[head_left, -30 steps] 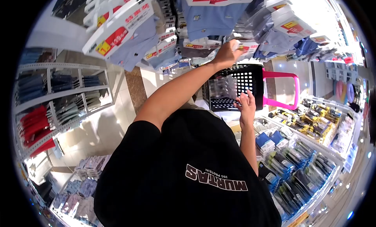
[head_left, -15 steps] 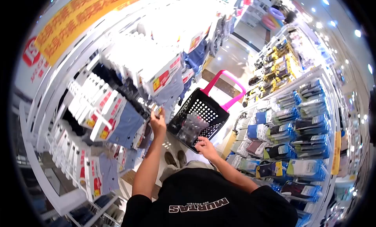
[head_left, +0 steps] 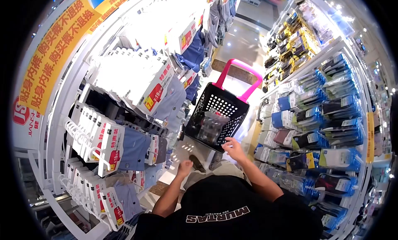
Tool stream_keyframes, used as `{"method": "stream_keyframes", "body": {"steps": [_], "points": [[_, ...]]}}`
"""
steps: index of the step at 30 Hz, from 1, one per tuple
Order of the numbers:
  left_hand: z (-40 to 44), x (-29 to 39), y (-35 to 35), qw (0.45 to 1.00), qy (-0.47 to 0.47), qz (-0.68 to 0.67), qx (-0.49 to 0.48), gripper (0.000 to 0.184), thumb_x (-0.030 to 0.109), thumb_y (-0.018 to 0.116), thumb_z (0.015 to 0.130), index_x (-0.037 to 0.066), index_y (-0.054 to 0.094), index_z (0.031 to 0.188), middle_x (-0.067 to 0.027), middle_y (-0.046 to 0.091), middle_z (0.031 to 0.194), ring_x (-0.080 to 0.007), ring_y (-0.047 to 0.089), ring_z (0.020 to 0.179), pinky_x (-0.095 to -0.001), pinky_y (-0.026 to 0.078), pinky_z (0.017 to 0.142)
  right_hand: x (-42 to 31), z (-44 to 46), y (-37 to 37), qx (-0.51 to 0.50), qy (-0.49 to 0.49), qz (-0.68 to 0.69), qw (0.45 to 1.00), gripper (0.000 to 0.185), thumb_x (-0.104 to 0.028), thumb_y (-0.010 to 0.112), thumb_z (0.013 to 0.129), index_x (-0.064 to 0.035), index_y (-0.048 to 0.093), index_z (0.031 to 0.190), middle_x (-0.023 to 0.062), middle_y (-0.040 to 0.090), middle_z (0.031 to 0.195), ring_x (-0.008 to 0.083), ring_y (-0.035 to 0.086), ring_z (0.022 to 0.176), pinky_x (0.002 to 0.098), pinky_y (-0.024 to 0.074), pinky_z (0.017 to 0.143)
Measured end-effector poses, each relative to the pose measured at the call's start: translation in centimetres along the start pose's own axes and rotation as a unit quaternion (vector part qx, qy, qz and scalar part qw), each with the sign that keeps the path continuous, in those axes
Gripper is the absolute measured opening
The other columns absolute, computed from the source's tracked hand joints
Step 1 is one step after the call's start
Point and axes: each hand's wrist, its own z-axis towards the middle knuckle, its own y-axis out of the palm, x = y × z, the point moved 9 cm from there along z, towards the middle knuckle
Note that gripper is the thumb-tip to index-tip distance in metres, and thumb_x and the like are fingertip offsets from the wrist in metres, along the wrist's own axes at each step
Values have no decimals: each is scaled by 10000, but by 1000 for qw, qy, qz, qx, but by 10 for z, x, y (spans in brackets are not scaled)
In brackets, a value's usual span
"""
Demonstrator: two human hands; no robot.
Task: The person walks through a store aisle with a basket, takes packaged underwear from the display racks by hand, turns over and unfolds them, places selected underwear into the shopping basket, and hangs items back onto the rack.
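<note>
A black perforated shopping basket with a pink handle stands on the aisle floor in front of me. Inside it lies a clear plastic package whose contents I cannot make out. My right hand is beside the basket's near right corner, fingers apart; nothing shows in it, and whether a fingertip touches the rim I cannot tell. Lower and to the left, my left hand hangs above my shoe, its fingers curled closed, with no object visible in them.
On the left, white racks carry hanging blue boxer shorts on carded hangers with price labels. To the right, a rack holds several rows of packaged goods. The tiled aisle runs ahead between them. A yellow sign hangs at upper left.
My left hand has dropped away from the hanging shorts, back toward my body. My right hand stays near the basket's near rim, its fingers now more spread. The view has shifted slightly.
</note>
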Motion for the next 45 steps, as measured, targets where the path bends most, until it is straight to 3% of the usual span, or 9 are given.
{"method": "stream_keyframes", "body": {"steps": [9,10,13,14,15,17,26,37,45], "points": [[-42,-145,-31,961,-107,252,-46,240,270,682,780,32,704,755,-140,697,803,-291,660,739,-384,524,728,-77,107,-102,98,-154,-12,983,531,-188,731,803,24,518,1241,119,589,1032,198,604,873,333,507,792],[-51,-128,-47,980,-101,144,92,231,240,679,782,18,682,719,-157,682,771,-283,654,717,-392,511,694,-80,131,-116,91,-175,8,980,540,-193,716,806,26,507,1253,131,581,1065,205,607,891,341,509,796],[-29,-128,-54,982,-97,60,151,205,215,686,786,18,685,731,-154,676,754,-241,654,707,-378,513,678,-152,162,-170,211,-284,-212,911,582,-199,687,792,8,477,1294,231,569,1104,385,566,1000,427,456,900],[-19,-119,-53,980,-109,64,153,197,208,685,794,17,687,743,-143,672,742,-224,650,687,-370,517,670,-175,169,-184,241,-322,-252,880,622,-183,696,770,-5,457,1316,238,536,1172,407,514,1104,447,414,975],[-11,-104,-49,984,-81,38,153,183,194,646,840,40,682,747,-24,576,605,-110,508,455,-286,408,420,-195,178,-198,262,-345,-258,864,634,-176,699,763,-13,452,1323,236,512,1216,407,486,1145,452,393,1004],[-7,-62,-24,968,-133,-92,192,166,178,640,850,29,683,791,-30,597,645,-112,521,479,-286,421,439,-228,197,-216,273,-374,-271,844,648,-161,704,754,-28,448,1334,232,464,1292,406,439,1209,457,361,1048],[61,105,101,972,16,-85,220,234,170,653,897,-35,658,1009,-61,662,796,-118,612,684,-263,497,628,-202,323,-237,52,-197,-377,904,462,-264,674,811,-108,586,1236,221,662,1085,378,623,1046,476,479,890],[32,71,117,927,-130,-148,320,244,235,669,858,7,703,939,-74,692,792,-163,636,711,-307,508,666,-225,395,-304,80,-235,-357,901,396,-322,712,786,-165,646,1144,163,689,1024,370,640,1018,460,491,877],[26,138,99,920,-31,-131,369,263,222,648,893,-12,677,1008,-53,658,772,-101,586,688,-259,480,619,-239,492,-390,162,-310,-370,861,441,-260,691,824,-140,593,1236,176,671,1077,380,636,1012,456,493,880]]}}
